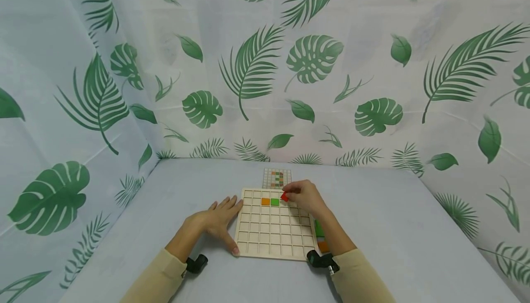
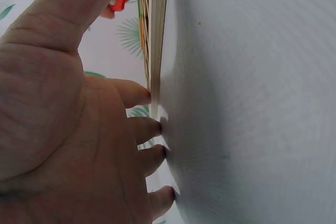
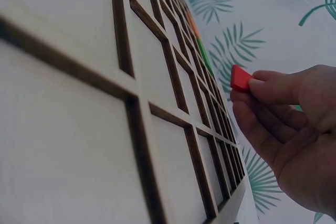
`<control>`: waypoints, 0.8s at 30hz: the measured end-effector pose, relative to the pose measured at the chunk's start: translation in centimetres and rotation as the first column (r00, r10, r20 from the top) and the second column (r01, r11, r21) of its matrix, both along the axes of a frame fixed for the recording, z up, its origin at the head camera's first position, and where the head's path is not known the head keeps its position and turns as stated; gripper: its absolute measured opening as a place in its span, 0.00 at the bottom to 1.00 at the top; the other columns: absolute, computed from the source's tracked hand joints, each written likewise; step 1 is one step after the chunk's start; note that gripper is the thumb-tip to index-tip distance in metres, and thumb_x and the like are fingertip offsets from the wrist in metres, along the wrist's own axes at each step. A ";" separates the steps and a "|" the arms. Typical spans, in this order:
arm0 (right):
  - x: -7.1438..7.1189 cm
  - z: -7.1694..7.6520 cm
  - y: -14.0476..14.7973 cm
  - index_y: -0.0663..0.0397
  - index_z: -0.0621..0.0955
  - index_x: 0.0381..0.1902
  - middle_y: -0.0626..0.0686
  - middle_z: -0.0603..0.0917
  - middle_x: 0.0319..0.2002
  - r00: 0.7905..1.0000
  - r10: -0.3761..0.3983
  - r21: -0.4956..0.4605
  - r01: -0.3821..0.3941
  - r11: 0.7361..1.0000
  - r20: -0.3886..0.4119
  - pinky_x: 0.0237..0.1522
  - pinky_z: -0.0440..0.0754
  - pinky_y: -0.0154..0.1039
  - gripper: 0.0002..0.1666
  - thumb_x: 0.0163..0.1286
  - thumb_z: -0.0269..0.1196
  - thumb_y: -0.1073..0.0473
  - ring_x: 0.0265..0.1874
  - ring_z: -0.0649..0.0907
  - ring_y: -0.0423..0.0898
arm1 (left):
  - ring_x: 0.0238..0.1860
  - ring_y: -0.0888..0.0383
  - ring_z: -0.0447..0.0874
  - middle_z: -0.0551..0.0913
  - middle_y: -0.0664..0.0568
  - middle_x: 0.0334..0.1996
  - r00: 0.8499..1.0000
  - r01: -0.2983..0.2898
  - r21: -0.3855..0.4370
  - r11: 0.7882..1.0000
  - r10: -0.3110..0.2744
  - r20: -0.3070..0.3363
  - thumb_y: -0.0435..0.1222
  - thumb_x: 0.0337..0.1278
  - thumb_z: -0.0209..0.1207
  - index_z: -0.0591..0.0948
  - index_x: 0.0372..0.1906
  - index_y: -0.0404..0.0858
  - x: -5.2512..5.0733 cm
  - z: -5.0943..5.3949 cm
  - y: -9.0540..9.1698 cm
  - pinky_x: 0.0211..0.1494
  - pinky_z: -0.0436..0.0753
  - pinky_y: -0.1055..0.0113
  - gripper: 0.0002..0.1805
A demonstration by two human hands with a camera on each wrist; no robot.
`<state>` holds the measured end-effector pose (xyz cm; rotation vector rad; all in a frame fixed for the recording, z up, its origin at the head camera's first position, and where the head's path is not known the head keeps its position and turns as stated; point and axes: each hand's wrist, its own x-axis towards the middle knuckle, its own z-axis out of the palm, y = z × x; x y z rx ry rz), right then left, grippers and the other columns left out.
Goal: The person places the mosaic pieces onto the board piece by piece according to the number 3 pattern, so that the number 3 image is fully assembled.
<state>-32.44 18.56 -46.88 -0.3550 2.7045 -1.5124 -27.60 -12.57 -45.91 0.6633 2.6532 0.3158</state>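
- Your right grip (image 1: 305, 198) pinches the red tile (image 1: 284, 196) over the far part of the board (image 1: 270, 229).
- Your left grip (image 1: 215, 220) has its fingers spread, touching the board's left edge.
- An orange tile (image 1: 265, 201) and green tile (image 1: 275, 202) sit side by side in the board.
- A card (image 1: 268, 179) lies just past its far edge.

A board (image 1: 269, 238) lay on the table (image 1: 414, 229) — card (image 1: 268, 178) behind, pieces (image 1: 319, 229) right, tiles (image 1: 265, 201) toward its back, left hand (image 1: 220, 220) at its left edge, right hand (image 1: 307, 197) above.
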 end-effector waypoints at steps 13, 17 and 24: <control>0.3 0.2 -0.1 0.62 0.89 0.49 0.55 0.90 0.43 0.999 0.038 0.065 -0.038 0.997 -0.008 0.41 0.88 0.38 0.10 0.72 0.65 0.69 0.39 0.86 0.46 | 0.86 0.42 0.38 0.44 0.43 0.86 1.000 -0.003 0.003 1.000 0.003 -0.004 0.68 0.28 0.80 0.48 0.85 0.43 -0.1 -0.2 0.1 0.85 0.46 0.38 0.80; 0.3 0.1 -0.2 0.61 0.90 0.47 0.53 0.90 0.42 0.998 0.044 0.104 -0.040 0.994 -0.042 0.42 0.87 0.39 0.10 0.72 0.66 0.68 0.39 0.86 0.45 | 0.86 0.43 0.38 0.44 0.43 0.86 1.000 -0.004 -0.001 1.000 0.004 -0.007 0.68 0.28 0.80 0.48 0.86 0.43 -0.1 -0.2 0.0 0.85 0.46 0.38 0.80; 0.3 -0.1 -0.4 0.58 0.90 0.46 0.52 0.91 0.42 0.996 0.048 0.154 -0.037 0.987 -0.069 0.44 0.87 0.40 0.09 0.71 0.67 0.69 0.41 0.86 0.45 | 0.86 0.42 0.38 0.44 0.43 0.86 1.000 -0.002 0.003 1.000 0.002 -0.003 0.68 0.27 0.80 0.48 0.86 0.43 -0.1 -0.2 0.1 0.85 0.47 0.38 0.80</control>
